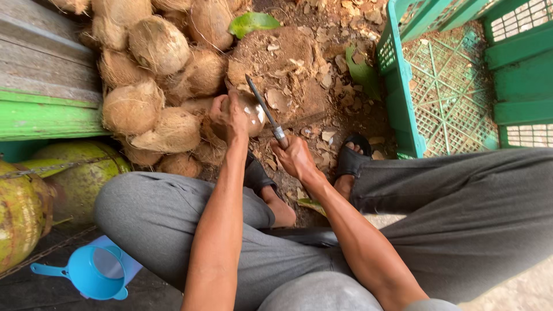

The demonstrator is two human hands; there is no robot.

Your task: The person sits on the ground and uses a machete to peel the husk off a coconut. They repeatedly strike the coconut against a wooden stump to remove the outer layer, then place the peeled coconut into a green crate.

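Head view shows me the left hand [229, 118] wrapped around a round brown husked coconut [252, 114] with a pale white patch where the shell is pared, held just above the chip-strewn dirt in front of the heap of fibrous brown coconuts [155, 75]. My right hand [295, 156] is closed on the handle of a long dark-bladed knife [264, 109], whose blade lies against the nut. The left fingers hide most of it, so I think the white patch is bare flesh. A green plastic crate [403, 109] is cut off at the right.
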